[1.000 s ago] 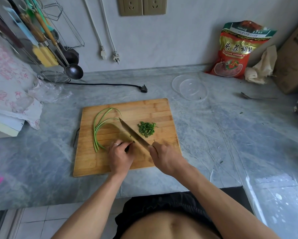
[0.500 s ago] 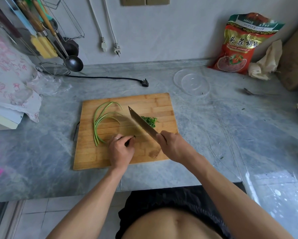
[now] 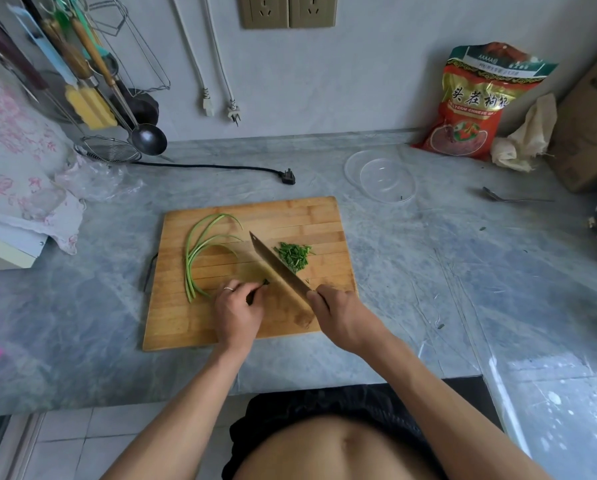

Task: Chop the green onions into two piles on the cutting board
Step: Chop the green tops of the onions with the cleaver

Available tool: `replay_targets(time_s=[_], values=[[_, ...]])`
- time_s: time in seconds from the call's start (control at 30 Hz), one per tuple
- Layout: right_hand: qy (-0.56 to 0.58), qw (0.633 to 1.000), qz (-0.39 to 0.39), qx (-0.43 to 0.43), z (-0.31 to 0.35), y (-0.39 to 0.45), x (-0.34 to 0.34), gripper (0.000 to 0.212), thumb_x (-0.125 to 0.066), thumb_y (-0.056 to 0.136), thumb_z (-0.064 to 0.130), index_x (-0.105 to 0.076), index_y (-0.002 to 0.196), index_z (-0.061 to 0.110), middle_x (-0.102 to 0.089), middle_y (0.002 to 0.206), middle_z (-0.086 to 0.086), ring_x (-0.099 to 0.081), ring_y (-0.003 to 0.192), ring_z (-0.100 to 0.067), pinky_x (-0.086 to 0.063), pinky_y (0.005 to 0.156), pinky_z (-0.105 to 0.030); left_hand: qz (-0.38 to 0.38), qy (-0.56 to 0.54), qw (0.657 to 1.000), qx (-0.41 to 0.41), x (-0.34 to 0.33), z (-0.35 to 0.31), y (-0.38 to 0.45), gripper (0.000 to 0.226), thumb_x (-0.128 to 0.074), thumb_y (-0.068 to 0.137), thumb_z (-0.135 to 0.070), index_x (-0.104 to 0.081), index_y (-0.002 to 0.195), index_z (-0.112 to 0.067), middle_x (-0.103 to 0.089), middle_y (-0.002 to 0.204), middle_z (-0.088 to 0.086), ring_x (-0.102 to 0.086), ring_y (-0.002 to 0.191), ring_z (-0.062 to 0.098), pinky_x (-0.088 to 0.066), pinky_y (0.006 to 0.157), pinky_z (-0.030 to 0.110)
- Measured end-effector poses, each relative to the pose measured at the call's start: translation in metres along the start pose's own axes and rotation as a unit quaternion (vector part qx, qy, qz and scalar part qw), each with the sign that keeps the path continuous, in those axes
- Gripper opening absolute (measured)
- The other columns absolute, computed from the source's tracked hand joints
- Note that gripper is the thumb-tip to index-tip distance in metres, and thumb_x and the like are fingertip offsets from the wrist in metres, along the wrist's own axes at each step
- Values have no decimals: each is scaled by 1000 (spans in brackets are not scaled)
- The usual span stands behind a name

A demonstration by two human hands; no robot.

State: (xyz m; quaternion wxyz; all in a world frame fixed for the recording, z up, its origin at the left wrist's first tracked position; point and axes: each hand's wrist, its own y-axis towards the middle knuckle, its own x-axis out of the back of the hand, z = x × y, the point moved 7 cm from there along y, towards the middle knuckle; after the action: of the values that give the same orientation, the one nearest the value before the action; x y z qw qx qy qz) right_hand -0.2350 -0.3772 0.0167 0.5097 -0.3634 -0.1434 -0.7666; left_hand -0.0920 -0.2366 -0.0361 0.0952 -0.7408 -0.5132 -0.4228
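A wooden cutting board (image 3: 290, 213) lies on the grey counter. Long green onion stalks (image 3: 200, 249) curve across its left half and run under my left hand (image 3: 236, 311), which pinches their ends against the board. My right hand (image 3: 342, 315) grips the handle of a cleaver (image 3: 278, 266). Its blade slants across the board, tip pointing away, right beside my left fingertips. One small pile of chopped green onion (image 3: 294, 256) lies just right of the blade.
A clear plastic bowl (image 3: 380, 176) sits behind the board on the right. A black plug and cord (image 3: 286, 176) lie behind it on the left. A red snack bag (image 3: 477, 102), a cardboard box (image 3: 591, 133), a spoon (image 3: 511, 197) and hanging utensils (image 3: 93, 81) line the back.
The cleaver lifted half a second ago and has come back down beside my left fingers. My left hand stays on the stalk ends. The camera view shifted slightly.
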Motion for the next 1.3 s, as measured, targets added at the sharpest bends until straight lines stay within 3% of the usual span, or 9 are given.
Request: replay_targets(time_s=[0.2,0.47,0.77,0.93,1.07,1.3], values=[[-17,1000,9,5,-1,-6,-7,38,-36,102,38,-34,66,29,-39,52,2,-33,42,-18,-25,47,-32,5,67,997,-27,3,-7,-8,17,-75,76,-3,-79,89,-13,-67,82,2,-59,75,27,-44,76,37],[-13,1000,18,21,9,-8,-1,40,-38,102,34,-32,63,32,-36,51,8,-31,40,-13,-22,44,-26,29,22,998,42,-7,-12,7,16,-71,78,-2,-79,88,-13,-71,80,8,-62,74,31,-48,68,35],[-31,999,36,-23,9,-13,-3,40,-36,102,37,-31,63,29,-41,54,-3,-33,44,-20,-22,44,-29,-2,40,994,99,-9,-8,10,19,-69,79,-3,-80,87,-17,-67,82,10,-55,78,35,-42,71,39],[-64,997,37,-34,12,-20,-7,36,-32,101,43,-38,75,20,-44,60,-6,-38,46,-25,-21,43,-29,8,42,994,98,-10,-10,10,16,-70,81,-8,-80,89,-18,-67,81,13,-54,77,36,-44,73,41],[-105,993,35,-37,20,-24,-5,33,-28,103,42,-38,84,17,-40,59,-3,-33,46,-19,-20,42,-29,17,45,994,101,-10,-10,9,13,-68,84,-13,-80,89,-18,-66,82,14,-54,78,37,-45,78,44],[-191,980,53,-31,30,-25,-12,31,-22,104,40,-38,95,15,-38,59,-1,-34,43,-19,-27,40,-30,16,45,993,104,-12,-9,11,7,-71,82,-15,-78,82,-18,-64,73,11,-55,74,35,-41,75,39]])
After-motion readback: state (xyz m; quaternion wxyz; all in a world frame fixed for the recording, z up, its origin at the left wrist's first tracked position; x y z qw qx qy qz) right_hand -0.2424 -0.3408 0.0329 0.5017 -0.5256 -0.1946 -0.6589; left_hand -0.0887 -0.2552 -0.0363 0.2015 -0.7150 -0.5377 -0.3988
